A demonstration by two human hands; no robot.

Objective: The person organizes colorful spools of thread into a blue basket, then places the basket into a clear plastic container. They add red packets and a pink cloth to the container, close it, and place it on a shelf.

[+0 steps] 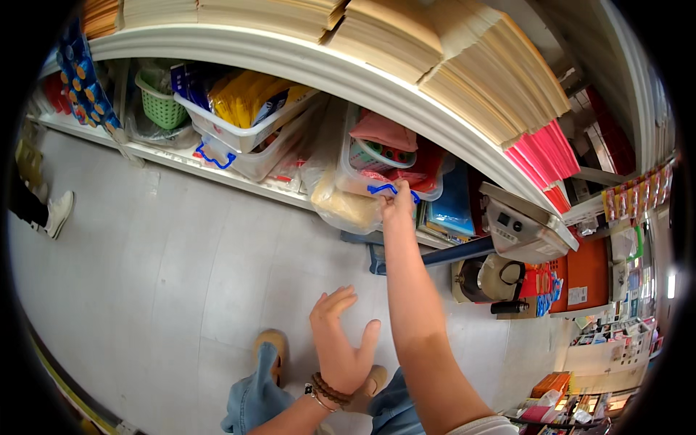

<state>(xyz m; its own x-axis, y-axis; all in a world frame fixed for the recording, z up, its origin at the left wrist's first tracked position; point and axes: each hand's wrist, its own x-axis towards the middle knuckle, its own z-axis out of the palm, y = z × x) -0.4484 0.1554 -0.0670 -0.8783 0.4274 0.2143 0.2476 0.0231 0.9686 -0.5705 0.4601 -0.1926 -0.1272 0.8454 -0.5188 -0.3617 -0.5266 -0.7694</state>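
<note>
My right hand (399,202) reaches forward and grips the blue handle (383,189) of a clear plastic storage box (356,181). The box sits on the low shelf and holds a pink cloth (383,131), a patterned container and red packets. Part of its contents is hidden under the shelf above. A plastic bag (348,209) with something pale yellow in it bulges out beside and below the box. My left hand (341,340), with a beaded bracelet at the wrist, hangs over the floor, fingers apart and nothing in it.
Stacked paper goods (380,41) fill the shelf above. Another clear box (239,157) supports a white bin (228,122) of yellow packets, beside a green basket (160,103). A platform scale (516,223) on a blue post stands at right. Someone's shoe (60,213) shows at far left.
</note>
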